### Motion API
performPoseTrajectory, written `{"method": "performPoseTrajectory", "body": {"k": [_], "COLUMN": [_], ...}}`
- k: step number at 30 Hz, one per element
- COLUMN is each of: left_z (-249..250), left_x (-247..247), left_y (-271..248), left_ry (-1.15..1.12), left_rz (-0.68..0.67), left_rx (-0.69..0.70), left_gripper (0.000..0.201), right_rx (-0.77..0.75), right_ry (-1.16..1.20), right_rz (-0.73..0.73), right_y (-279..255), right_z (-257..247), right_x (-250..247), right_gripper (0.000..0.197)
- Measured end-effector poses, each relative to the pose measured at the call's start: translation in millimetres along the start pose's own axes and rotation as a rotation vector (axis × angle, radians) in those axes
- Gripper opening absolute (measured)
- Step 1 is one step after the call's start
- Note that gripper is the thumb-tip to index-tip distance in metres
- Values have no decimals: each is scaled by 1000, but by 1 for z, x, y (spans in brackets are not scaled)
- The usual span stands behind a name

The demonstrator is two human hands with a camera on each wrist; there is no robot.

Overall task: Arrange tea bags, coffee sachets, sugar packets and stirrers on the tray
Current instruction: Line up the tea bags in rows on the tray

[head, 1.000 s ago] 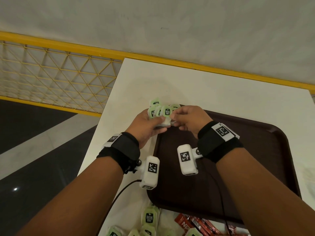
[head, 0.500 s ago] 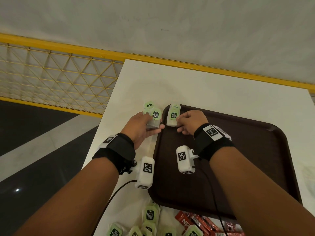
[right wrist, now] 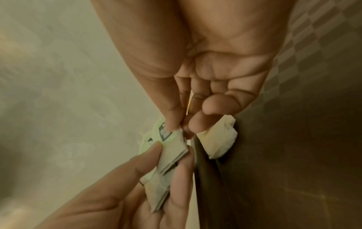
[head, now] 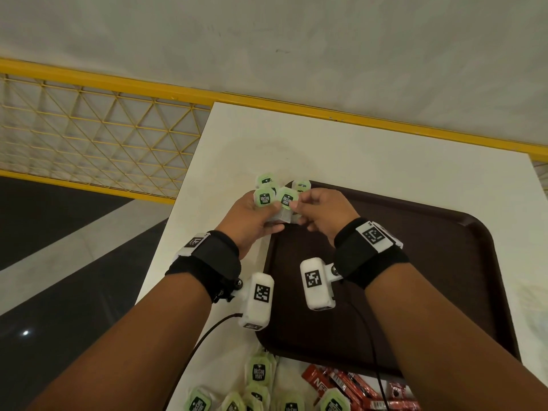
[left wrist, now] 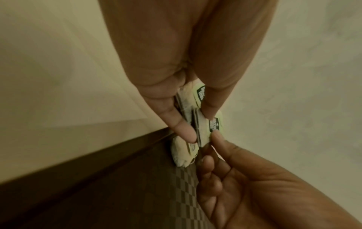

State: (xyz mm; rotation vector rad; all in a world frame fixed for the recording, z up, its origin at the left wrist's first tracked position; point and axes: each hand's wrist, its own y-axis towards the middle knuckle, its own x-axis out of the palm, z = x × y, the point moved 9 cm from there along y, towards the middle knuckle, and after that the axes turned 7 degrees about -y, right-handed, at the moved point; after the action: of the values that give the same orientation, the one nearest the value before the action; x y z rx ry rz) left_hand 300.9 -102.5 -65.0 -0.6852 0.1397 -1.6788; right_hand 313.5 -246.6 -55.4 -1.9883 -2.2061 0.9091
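Holding a little fan of tea bags (head: pixel 264 199) in the left hand (head: pixel 252 219), fingers curled round the bunch, right over the tray's (head: pixel 430 262) 10 o'clock corner. The right hand (head: pixel 321 212) is pinching the bag nearest it (head: pixel 286 200), thumb and forefinger on its green label end, so both hands are on the same bunch at this point.

What the next move hangs on, I reckon: that pinched bag sits at the 3 o'clock side of the fan, closest to the right hand, with its long axis running from the label at 12 o'clock down into the left palm at 6. So it should slide out toward the tray side without dragging the others.

One bag (head: pixel 301 185) already lies on the tray at about 12 o'clock from the fingers, just past them, touching the rim I think.

More tea bags (head: pixel 258 372) and red coffee sachets (head: pixel 350 384) wait on the tabletop (head: pixel 355 149) at 6 o'clock, below the tray. Can't spot any sugar or stirrers.
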Motion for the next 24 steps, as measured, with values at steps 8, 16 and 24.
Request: {"method": "performPoseTrajectory", "body": {"k": [8, 16, 24], "left_z": [-5, -5, -6], "left_x": [-29, -16, 6], "left_y": [-2, -11, -15], "left_ry": [-85, 14, 93], "left_rz": [153, 55, -101], "left_rx": [-73, -69, -90], "left_gripper": [27, 28, 22], "right_rx": [42, 50, -151], "right_ry": [-203, -323, -65], "right_rz": [95, 220, 36], "right_y": [6, 10, -4], "right_z": [21, 17, -20], "right_x": [-11, -20, 1], "right_gripper": [9, 22, 4]}}
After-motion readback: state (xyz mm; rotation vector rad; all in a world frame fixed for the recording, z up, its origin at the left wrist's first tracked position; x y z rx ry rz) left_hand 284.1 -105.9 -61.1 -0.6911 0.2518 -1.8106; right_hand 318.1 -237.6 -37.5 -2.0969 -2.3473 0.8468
